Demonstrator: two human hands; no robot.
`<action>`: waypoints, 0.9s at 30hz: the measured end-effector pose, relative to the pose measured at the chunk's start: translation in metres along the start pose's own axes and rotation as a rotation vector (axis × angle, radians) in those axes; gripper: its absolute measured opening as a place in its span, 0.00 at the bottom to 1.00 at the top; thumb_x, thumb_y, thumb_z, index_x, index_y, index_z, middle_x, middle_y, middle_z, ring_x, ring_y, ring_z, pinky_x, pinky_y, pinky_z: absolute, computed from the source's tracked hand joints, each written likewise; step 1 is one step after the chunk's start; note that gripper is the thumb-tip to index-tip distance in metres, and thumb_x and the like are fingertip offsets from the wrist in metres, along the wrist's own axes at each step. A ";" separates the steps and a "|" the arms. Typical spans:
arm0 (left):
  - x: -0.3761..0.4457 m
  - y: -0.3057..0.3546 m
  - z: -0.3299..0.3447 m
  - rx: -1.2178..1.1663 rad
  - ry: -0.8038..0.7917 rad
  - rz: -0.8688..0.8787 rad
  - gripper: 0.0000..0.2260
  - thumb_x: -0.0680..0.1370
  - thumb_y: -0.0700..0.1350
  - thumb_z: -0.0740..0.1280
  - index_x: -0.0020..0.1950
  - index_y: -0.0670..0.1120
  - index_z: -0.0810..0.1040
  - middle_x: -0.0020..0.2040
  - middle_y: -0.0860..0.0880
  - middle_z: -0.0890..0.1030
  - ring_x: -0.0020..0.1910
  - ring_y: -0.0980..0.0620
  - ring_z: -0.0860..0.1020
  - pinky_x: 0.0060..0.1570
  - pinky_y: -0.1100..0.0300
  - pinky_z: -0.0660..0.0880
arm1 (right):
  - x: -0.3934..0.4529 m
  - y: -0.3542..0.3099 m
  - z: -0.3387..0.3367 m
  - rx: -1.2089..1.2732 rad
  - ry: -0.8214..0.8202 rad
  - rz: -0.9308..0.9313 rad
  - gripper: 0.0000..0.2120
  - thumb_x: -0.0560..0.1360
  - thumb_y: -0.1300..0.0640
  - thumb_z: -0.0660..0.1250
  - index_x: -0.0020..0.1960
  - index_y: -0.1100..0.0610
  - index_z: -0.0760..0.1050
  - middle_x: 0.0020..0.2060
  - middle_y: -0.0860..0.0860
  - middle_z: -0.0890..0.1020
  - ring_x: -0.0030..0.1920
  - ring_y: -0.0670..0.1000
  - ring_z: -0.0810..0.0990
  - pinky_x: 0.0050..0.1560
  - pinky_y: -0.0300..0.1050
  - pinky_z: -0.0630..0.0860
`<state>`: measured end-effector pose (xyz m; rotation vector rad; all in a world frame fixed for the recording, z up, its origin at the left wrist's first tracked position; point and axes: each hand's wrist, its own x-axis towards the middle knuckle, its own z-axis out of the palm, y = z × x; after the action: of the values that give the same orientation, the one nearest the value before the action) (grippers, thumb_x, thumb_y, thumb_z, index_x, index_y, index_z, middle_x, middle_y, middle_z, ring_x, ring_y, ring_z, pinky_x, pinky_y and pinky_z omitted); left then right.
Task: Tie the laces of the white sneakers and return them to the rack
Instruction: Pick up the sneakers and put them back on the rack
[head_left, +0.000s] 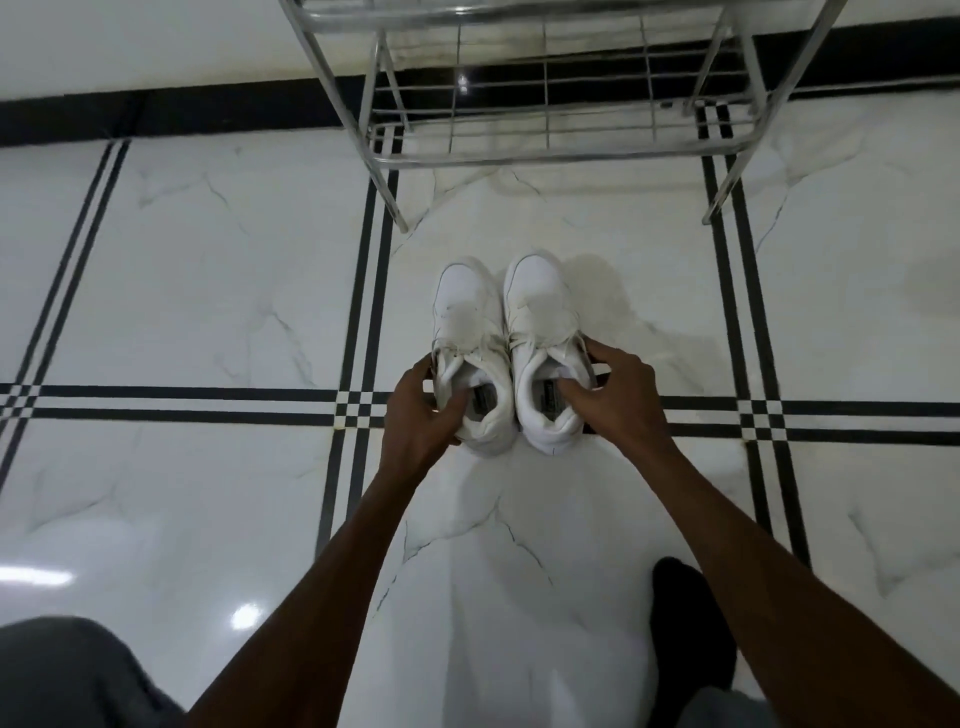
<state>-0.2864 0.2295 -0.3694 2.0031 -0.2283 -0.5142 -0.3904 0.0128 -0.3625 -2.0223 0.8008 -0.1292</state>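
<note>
Gripping one sneaker apiece, the hands worked at the collars: left hand had its thumb inside the left sneaker and fingers round the outer side, right hand likewise on the right sneaker, thumb in the opening, fingers curled over the outer edge. Both shoes sat side by side on the floor, toes toward the rack, touching or nearly so, just short of its front legs. Laces looked drawn across the tongues; whether knotted, could not tell. Judged the step as pick-up for return to the rack. To do it well: pinch collars firmly, lift both level, keep loose lace ends from catching the wire bars, and set the soles flat across the lower shelf rods, heels toward the front.
</note>
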 end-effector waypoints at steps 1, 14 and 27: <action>-0.005 0.018 -0.003 0.011 0.002 -0.006 0.19 0.77 0.46 0.73 0.67 0.56 0.74 0.55 0.54 0.82 0.43 0.51 0.85 0.31 0.47 0.84 | -0.003 -0.010 -0.012 -0.006 -0.001 -0.002 0.28 0.69 0.52 0.75 0.69 0.52 0.77 0.54 0.51 0.86 0.49 0.50 0.85 0.51 0.46 0.82; -0.063 0.327 -0.073 0.105 -0.063 -0.054 0.21 0.77 0.42 0.73 0.66 0.59 0.74 0.53 0.67 0.81 0.46 0.53 0.85 0.36 0.46 0.85 | -0.042 -0.219 -0.236 0.062 -0.077 0.104 0.31 0.70 0.51 0.75 0.72 0.53 0.73 0.59 0.51 0.83 0.54 0.49 0.83 0.51 0.38 0.80; 0.074 0.458 -0.078 0.153 -0.069 -0.004 0.25 0.77 0.42 0.73 0.74 0.47 0.73 0.55 0.56 0.80 0.53 0.47 0.83 0.42 0.49 0.84 | 0.093 -0.306 -0.308 0.047 -0.051 0.048 0.30 0.71 0.51 0.72 0.72 0.55 0.73 0.59 0.52 0.84 0.57 0.50 0.83 0.56 0.39 0.79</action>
<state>-0.1588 0.0492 0.0461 2.1367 -0.3140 -0.5841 -0.2881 -0.1557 0.0357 -1.9532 0.8061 -0.0688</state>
